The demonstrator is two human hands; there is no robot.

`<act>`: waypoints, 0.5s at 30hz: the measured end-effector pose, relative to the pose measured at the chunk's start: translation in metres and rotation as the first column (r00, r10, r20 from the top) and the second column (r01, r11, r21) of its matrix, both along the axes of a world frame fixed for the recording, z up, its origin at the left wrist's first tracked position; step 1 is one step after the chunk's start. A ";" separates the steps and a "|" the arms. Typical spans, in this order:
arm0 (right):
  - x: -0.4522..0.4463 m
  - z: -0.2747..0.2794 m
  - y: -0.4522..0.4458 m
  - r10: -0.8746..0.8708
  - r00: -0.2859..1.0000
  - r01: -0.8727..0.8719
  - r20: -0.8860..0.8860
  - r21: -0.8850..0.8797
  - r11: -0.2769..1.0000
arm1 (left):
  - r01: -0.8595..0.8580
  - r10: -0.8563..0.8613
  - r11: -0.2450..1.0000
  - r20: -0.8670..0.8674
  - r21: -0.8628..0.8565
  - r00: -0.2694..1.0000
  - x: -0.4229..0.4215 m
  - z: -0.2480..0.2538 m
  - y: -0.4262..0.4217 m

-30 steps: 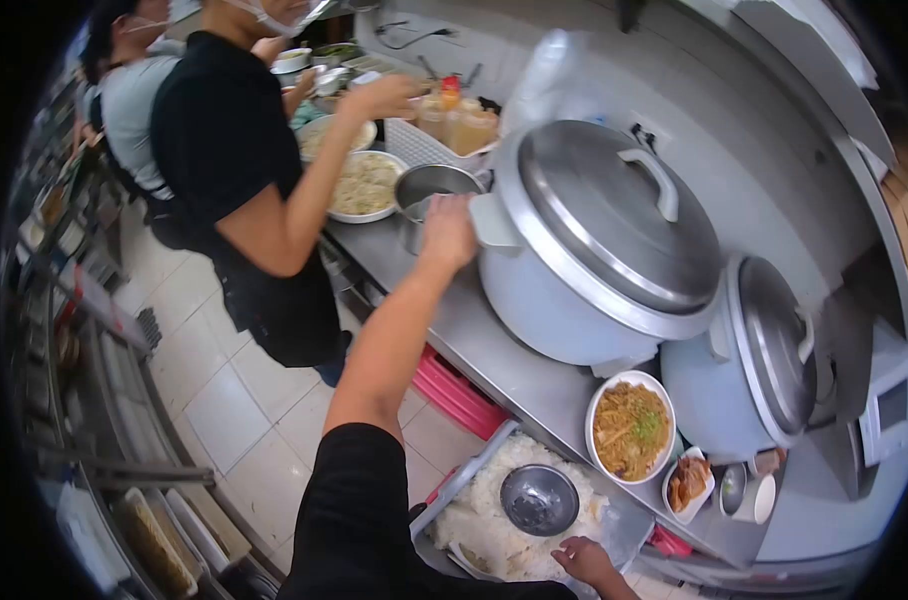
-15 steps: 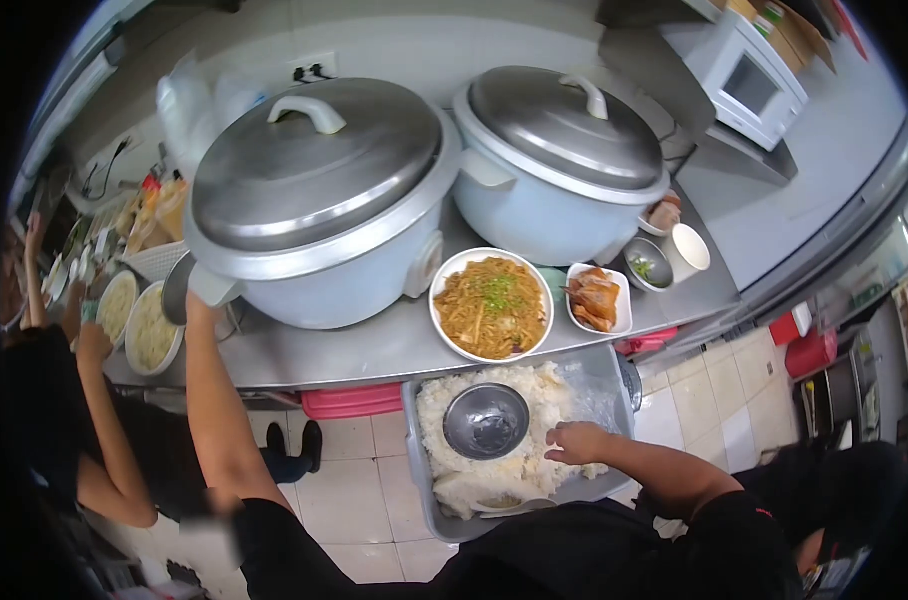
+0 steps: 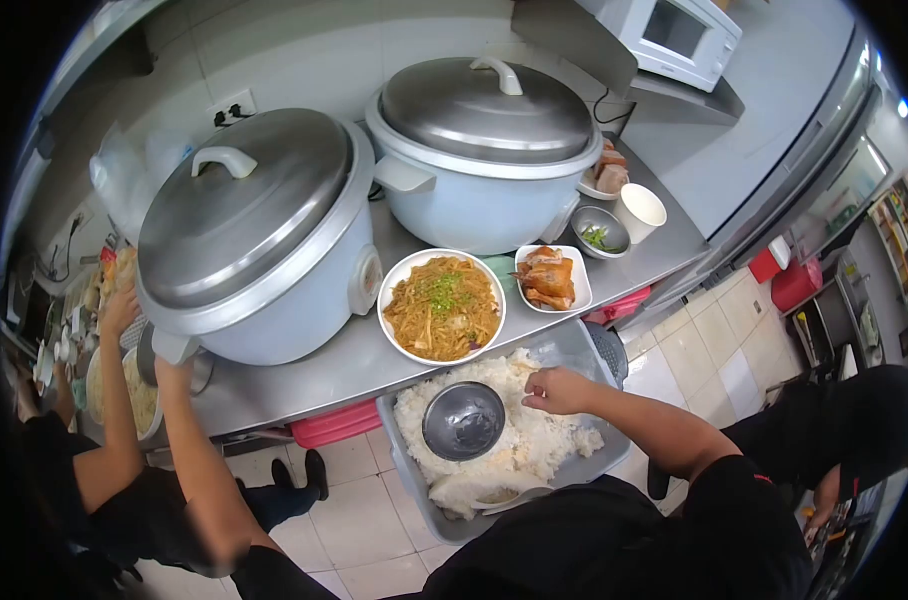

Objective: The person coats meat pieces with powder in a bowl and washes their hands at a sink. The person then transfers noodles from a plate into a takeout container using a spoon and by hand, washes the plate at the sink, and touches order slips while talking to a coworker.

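My right hand hovers over a grey tub of white rice, fingers curled together; whatever they hold is hidden. Left of it, an upside-down or empty-looking metal bowl rests on the rice. A pale flat utensil lies at the tub's near edge. My left hand is at the counter below the left rice cooker's side handle, closed at a dark metal bowl; its fingers are mostly hidden. Close by is a white container of pale food.
Two large lidded rice cookers stand on the steel counter. Along its front are a plate of noodles, a dish of browned meat, a bowl with greens and a white cup. Co-workers stand left and right.
The view has turned, shifting the cookers left. My right hand has moved over the rice toward the counter. My left hand stays by the cooker. The left co-worker's arm now reaches farther up.
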State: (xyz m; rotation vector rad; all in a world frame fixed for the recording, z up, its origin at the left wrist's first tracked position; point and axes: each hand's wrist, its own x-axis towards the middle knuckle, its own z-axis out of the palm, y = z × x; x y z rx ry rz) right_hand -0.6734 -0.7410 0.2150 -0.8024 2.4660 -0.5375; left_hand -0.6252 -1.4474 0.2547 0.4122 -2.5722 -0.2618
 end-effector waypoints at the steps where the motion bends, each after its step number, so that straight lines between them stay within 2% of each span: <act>1: -0.003 -0.003 0.000 -0.012 1.000 0.012 -0.007 -0.007 1.000 | 0.022 -0.022 0.999 -0.005 0.040 1.000 0.000 -0.003 -0.003; 3: -0.011 -0.006 0.000 -0.022 1.000 0.021 -0.021 -0.020 1.000 | 0.053 -0.051 0.991 -0.018 0.122 0.999 0.001 -0.007 -0.012; 6: -0.016 0.011 0.004 -0.119 0.993 0.120 0.010 -0.020 0.993 | -0.099 0.090 0.975 0.051 0.200 0.995 0.014 0.015 0.023; 8: -0.024 0.003 0.023 -0.171 0.985 0.172 0.030 -0.021 0.985 | -0.270 0.258 0.960 0.141 0.070 0.956 0.039 0.035 0.063; 9: -0.031 -0.005 0.036 -0.236 0.972 0.236 -0.014 0.020 0.972 | -0.351 0.346 0.936 0.194 -0.006 0.918 0.055 0.036 0.085; 10: -0.040 -0.018 0.057 -0.259 0.964 0.256 -0.054 -0.065 0.965 | -0.216 0.224 0.965 -0.038 0.152 0.974 0.078 0.023 0.105; 11: -0.044 -0.021 0.069 -0.501 0.859 0.509 0.107 -0.075 0.858 | -0.169 0.222 0.942 -0.161 0.292 0.962 0.098 0.011 0.133; 13: -0.049 -0.010 0.085 -0.633 0.686 0.711 0.359 -0.143 0.689 | -0.147 0.234 0.863 -0.124 0.483 0.964 0.128 -0.018 0.183; 15: -0.049 0.016 0.080 -0.639 0.699 0.636 0.321 0.130 0.761 | -0.145 0.104 0.727 0.100 0.672 0.989 0.151 -0.033 0.248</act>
